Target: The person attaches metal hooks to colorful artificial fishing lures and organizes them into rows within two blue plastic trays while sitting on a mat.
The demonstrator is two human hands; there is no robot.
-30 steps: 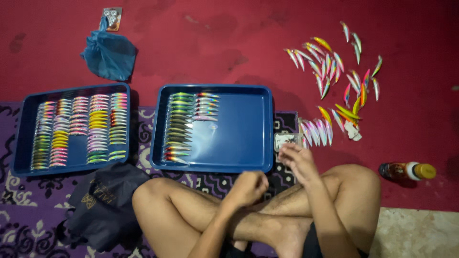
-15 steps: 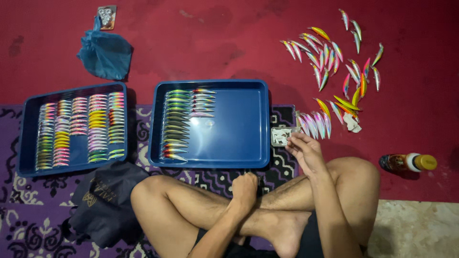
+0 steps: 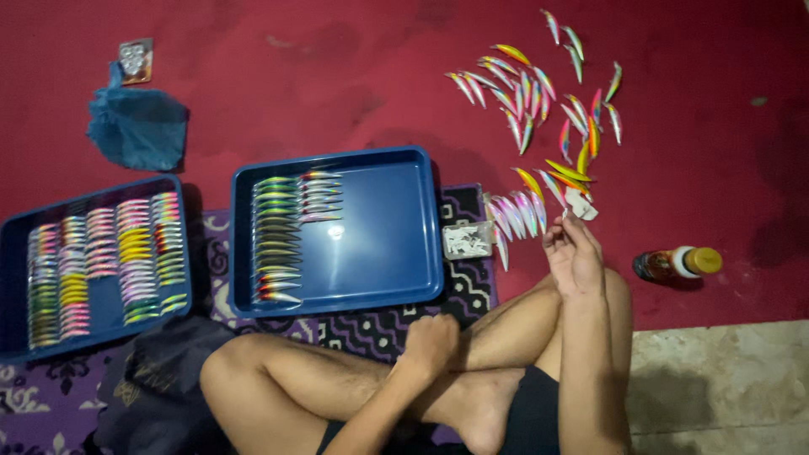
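Note:
I sit cross-legged on a red floor. My left hand (image 3: 431, 341) rests with curled fingers on my crossed legs, holding nothing. My right hand (image 3: 573, 253) is raised above my right knee, fingers loosely bent, close to a row of pale pink fishing lures (image 3: 516, 216); whether it pinches something small I cannot tell. A blue tray (image 3: 396, 236) ahead of me holds two columns of lures along its left side. A small clear box of white bits (image 3: 468, 240) sits between that tray and my right hand.
A second blue tray (image 3: 13, 253) at the left is filled with several columns of coloured lures. Many loose lures (image 3: 539, 93) lie scattered at the upper right. A small bottle (image 3: 678, 264) lies right of my knee. A blue mesh bag (image 3: 139, 126) and a dark cloth (image 3: 160, 379) lie left.
My right hand has moved right, from the small clear box toward the pink lures. My left hand has dropped lower onto my legs. The view has shifted slightly.

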